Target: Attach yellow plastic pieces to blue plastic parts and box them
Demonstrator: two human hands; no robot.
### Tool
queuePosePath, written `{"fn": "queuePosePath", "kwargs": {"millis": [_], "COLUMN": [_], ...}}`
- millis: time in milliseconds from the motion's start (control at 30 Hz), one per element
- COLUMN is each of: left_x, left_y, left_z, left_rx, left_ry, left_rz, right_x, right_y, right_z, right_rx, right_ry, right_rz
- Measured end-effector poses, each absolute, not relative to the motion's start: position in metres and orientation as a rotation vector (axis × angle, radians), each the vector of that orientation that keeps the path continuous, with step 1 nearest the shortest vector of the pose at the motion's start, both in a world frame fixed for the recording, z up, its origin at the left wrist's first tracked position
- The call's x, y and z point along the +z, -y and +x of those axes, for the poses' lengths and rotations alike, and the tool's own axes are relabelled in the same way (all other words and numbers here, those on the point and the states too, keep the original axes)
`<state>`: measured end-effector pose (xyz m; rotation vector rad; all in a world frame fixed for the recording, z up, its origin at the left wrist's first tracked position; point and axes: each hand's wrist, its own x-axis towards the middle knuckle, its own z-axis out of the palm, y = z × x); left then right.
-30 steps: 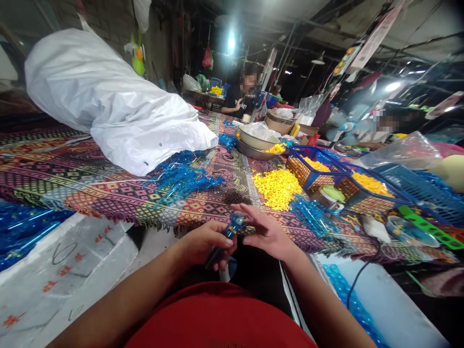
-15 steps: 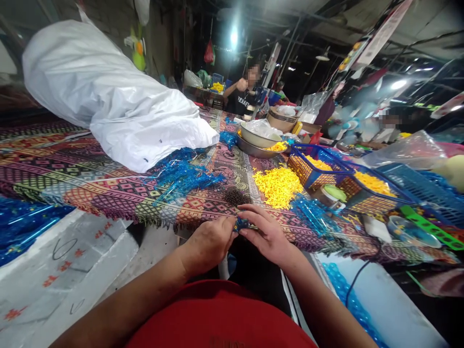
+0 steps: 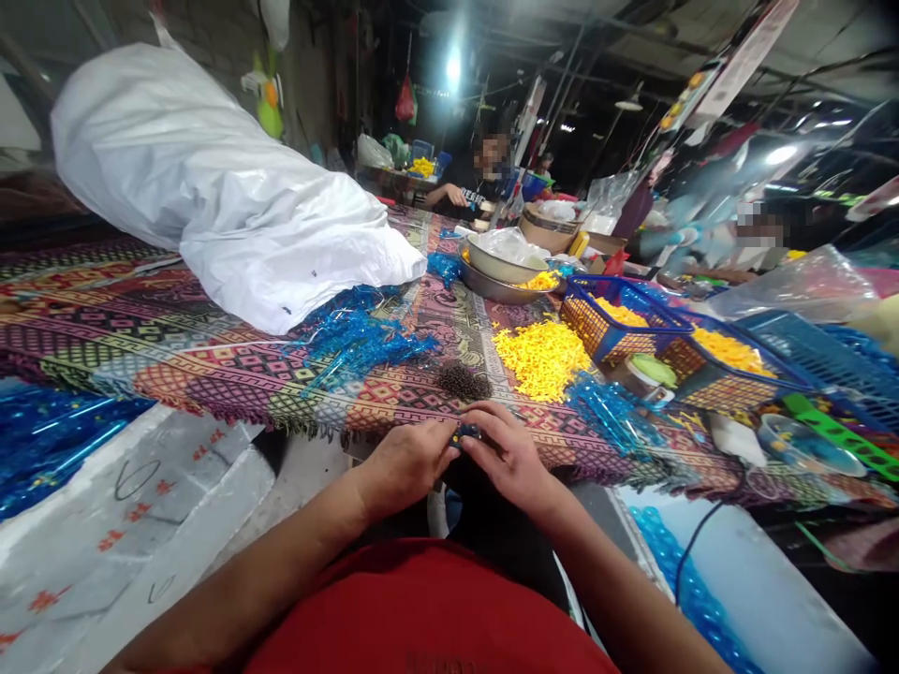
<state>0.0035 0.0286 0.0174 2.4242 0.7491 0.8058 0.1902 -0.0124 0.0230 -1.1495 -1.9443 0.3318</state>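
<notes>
Hands closed in since the earlier frame: the left hand (image 3: pixel 407 463) and right hand (image 3: pixel 506 459) now meet just off the fringed edge of a patterned woven cloth (image 3: pixel 211 374), their fingers (image 3: pixel 492 421) curled in a narrow grip on a small blue piece (image 3: pixel 464 434), mostly hidden, its shape hard to make out. A dark heap of tiny bits (image 3: pixel 462 381) lies just beyond, near a loose pile of yellow plastic pieces (image 3: pixel 540 359). Shiny blue strips (image 3: pixel 365 342) sit to the left. 2 blue plastic baskets (image 3: pixel 604 337) (image 3: pixel 730 393) and a metal bowl (image 3: pixel 484 284) hold more yellow pieces. A co-worker (image 3: pixel 456 195) sits at the far end.
</notes>
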Motion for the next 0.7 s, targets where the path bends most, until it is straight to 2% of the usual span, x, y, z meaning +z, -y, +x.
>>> {"fn": "queuePosePath", "kwargs": {"millis": [133,267,333,400,567,700], "left_x": [0.027,0.028,0.028,0.03,0.033,0.032], "left_y": [-0.037,-0.028,-0.021,-0.016,-0.017,-0.017], "left_z": [-0.003,0.008,0.016,0.02,0.02,0.022], "left_rx": [1.139,1.107,1.183,1.212,1.109,1.041], "left_ry": [-0.973,-0.749,-0.68,-0.707,-0.699,-0.645], "left_rz": [2.096,1.451,1.311,1.421,2.055,2.254], "right_x": [0.015,0.003,-0.002,0.0,0.034,0.06], "right_y": [0.007,0.009,0.011,0.014,0.02,0.024], "right_z": [0.198,0.19,0.185,0.182,0.183,0.178], "right_rx": [0.398,0.628,0.697,0.646,0.26,0.127], "right_ry": [1.489,1.266,1.298,1.416,1.833,1.968], "right_rz": [-1.248,-1.226,-1.225,-1.234,-1.126,-1.032]}}
